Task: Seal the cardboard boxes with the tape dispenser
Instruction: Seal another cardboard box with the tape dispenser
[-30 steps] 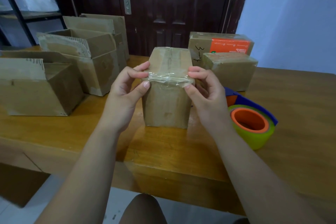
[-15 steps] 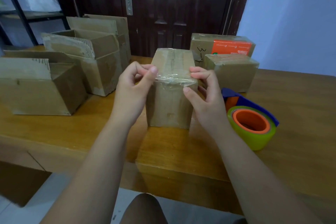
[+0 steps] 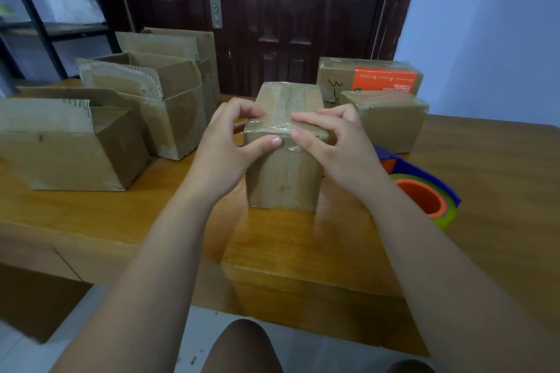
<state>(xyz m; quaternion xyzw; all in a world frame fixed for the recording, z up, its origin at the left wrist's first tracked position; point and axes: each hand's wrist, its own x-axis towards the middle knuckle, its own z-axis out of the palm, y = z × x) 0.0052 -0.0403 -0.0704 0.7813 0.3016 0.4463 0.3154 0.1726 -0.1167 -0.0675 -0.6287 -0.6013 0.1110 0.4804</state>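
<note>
— Both hands are on the middle box [image 3: 285, 172]: the left hand [image 3: 225, 148] is curled at its near top-left corner with the thumb pressed flat on the clear tape [image 3: 280, 127] at the upper front edge, and the right hand [image 3: 336, 145] mirrors it, thumb and forefinger pinched down on the tape at the near top edge.

— So are they gripping the box or only the tape?

— Pressing more than grasping. Fingers bent, tips on the tape strip that wraps over the near top edge; whether any loose tape end sits between the fingers, I cannot tell, since the film is glossy and wrinkled.

— Where does that box stand?

— Upright on the wooden bench [image 3: 91, 221], near the front edge, roughly at the middle.

— And the tape dispenser?

— On the bench to the right, just beside the right wrist. The tape dispenser [image 3: 424, 194] lies on its side, blue body, orange core, greenish roll; the wrist covers its left part, so the blade end is hidden.

— Other boxes?

— Two closed boxes [image 3: 391, 118] behind on the right, one with an orange label [image 3: 385, 79]; its print is too small to read. Open boxes [image 3: 75, 145] crowd the bench's left side, the nearest cut off by the frame's edge. A dark door [image 3: 272, 9] stands behind.
</note>
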